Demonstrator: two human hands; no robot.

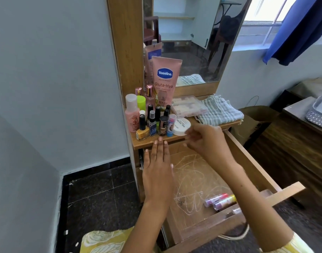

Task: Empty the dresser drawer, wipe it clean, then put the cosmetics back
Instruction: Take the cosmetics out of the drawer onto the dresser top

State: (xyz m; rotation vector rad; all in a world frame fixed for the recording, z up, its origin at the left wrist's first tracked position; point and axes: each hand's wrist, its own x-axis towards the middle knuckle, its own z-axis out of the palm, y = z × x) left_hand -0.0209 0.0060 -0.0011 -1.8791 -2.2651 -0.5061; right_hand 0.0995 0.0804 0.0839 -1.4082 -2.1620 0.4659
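The drawer (251,161) is seen pulled well out from under the dresser surface (147,142), its floor marked with pale scribbles. Two lip balm sticks (220,200) are left lying side by side at its near right corner, and something clear seems to lie just beyond them against the front panel, though it is too blurred to be told.

The left hand (157,168) is held flat, palm down, over the far left part of the drawer; its fingers are straight and together, with the fingertips (160,139) reaching the front edge of the surface. Nothing is held in its grip.

The right hand (206,138) is raised over the far end of the drawer, its fingers curled at the near side of a round white jar (181,126) that sits on the surface edge; the jar appears to be pinched.

On the surface the cosmetics are gathered at the left: a pink tube (165,79) standing on its cap against the mirror (202,42), a pink bottle (132,114), and nail polish bottles (153,121) clustered in front. A clear compartment box (189,106) lies right of them, beside a folded striped cloth (220,110)
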